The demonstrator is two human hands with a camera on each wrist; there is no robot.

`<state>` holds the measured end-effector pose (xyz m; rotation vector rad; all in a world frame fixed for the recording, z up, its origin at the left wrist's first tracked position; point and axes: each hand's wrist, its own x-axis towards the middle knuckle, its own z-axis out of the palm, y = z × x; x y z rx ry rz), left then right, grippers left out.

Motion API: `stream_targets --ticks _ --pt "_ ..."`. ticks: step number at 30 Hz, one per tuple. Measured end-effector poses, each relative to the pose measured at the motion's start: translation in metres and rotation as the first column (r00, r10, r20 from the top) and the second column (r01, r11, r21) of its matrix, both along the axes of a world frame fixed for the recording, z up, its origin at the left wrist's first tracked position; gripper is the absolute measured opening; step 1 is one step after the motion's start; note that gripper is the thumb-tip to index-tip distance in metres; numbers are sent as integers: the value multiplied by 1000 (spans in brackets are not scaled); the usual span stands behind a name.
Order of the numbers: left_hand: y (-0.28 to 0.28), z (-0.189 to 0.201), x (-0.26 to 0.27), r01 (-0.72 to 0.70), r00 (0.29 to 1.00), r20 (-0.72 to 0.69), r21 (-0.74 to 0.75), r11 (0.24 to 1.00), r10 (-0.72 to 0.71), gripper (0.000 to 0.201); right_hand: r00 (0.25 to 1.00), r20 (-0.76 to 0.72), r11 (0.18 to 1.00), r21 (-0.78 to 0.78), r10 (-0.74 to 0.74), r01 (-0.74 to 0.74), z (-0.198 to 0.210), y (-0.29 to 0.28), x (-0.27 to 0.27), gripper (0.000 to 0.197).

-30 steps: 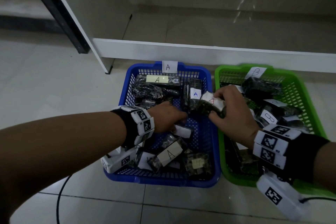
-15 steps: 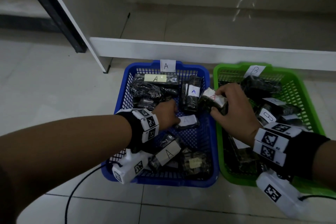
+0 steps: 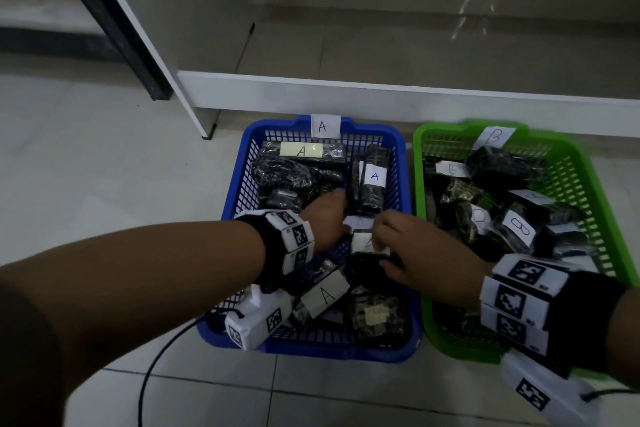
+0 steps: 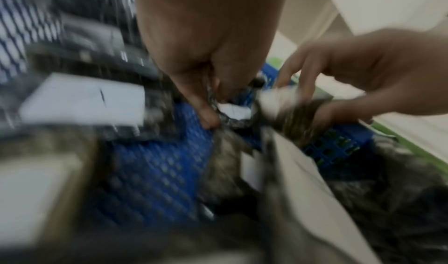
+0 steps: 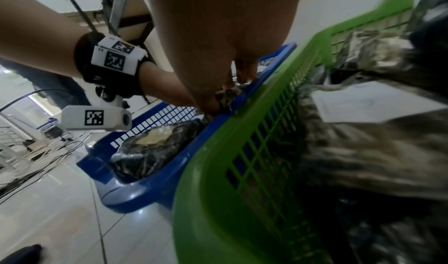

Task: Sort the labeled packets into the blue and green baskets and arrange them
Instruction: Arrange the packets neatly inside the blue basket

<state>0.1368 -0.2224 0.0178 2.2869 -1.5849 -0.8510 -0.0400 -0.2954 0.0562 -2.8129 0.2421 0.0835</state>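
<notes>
A blue basket (image 3: 329,354) tagged A holds several dark packets with A labels. To its right, a green basket (image 3: 450,352) tagged B holds several B packets. Both hands are inside the blue basket near its middle. My left hand (image 3: 327,218) pinches a small white-labelled packet (image 3: 358,221); the blurred left wrist view shows the fingers (image 4: 206,115) curled on that small packet (image 4: 234,112). Right beside it, my right hand (image 3: 405,246) grips another dark packet (image 3: 362,242) with a white label, low by the basket's right side. The right hand's fingertips (image 5: 213,103) are partly hidden behind the basket rim.
A white shelf unit (image 3: 381,94) stands just behind the baskets, with a black post (image 3: 114,28) at the left. A black cable (image 3: 149,374) trails over the tiled floor in front. The two baskets sit side by side, almost touching.
My right hand carried its labelled packet left and down from the rim between the baskets into the blue basket. The left hand took hold of the small packet and shifted slightly towards the right hand.
</notes>
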Motion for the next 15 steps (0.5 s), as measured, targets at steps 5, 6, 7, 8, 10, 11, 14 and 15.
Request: stream_targets --ticks 5,6,7,8,10,11,14,15 --pt "2 16 15 25 997 -79 16 1000 -24 27 999 22 964 -264 39 -32 -17 8 17 39" --pt "3 18 17 15 993 -121 39 999 -10 28 998 39 964 -265 43 -31 -21 8 19 42" --pt "3 18 19 -7 984 -176 73 997 20 28 998 43 964 -266 41 -28 -24 7 20 44" --pt "4 18 20 -32 970 -235 110 993 57 28 999 39 959 -282 37 -25 -26 6 20 45" --pt "4 16 21 -55 942 -314 202 978 118 32 1000 18 932 -364 9 -2 -27 7 19 42" --pt "4 16 20 -46 936 -328 244 969 127 38 1000 9 914 -405 -12 14 -27 9 19 38" --pt "3 18 19 -6 890 -434 295 956 139 58 998 7 885 -463 -59 55 -26 12 22 36" --pt "3 20 19 19 878 -462 292 956 124 61 998 3 889 -455 -57 53 -26 11 24 38"
